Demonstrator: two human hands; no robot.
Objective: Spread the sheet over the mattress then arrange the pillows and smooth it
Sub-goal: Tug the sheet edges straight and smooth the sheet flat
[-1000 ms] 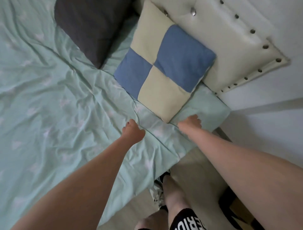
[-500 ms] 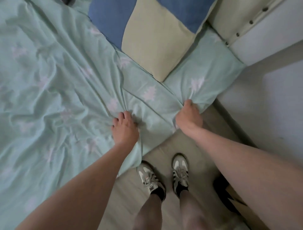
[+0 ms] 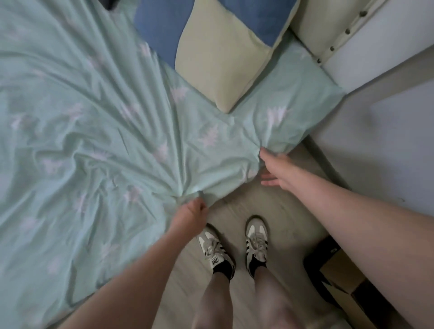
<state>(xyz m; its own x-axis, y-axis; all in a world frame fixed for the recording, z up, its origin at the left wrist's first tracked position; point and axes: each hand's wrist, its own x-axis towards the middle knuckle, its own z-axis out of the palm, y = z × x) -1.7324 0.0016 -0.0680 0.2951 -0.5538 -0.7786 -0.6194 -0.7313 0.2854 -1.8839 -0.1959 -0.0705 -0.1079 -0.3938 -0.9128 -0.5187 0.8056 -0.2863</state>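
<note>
A pale green sheet [image 3: 82, 141] with white leaf prints covers the mattress and hangs over its near edge. My left hand [image 3: 191, 212] is closed on a bunch of the sheet's edge, and folds fan out from that grip. My right hand [image 3: 274, 168] touches the sheet's edge near the bed corner, thumb at the fabric and fingers spread. A blue and cream patchwork pillow [image 3: 220, 58] lies at the head of the bed. Only a sliver of a dark pillow [image 3: 109, 2] shows at the top edge.
A cream tufted headboard [image 3: 328, 30] stands at the upper right beside a white wall. My two feet in sneakers [image 3: 234, 244] stand on the light floor by the bed. A cardboard box [image 3: 345, 284] sits on the floor at the lower right.
My left hand has drawn the sheet's edge toward me off the mattress side, bunching it. My right hand has loosened, its fingers now spread. The view has tilted downward.
</note>
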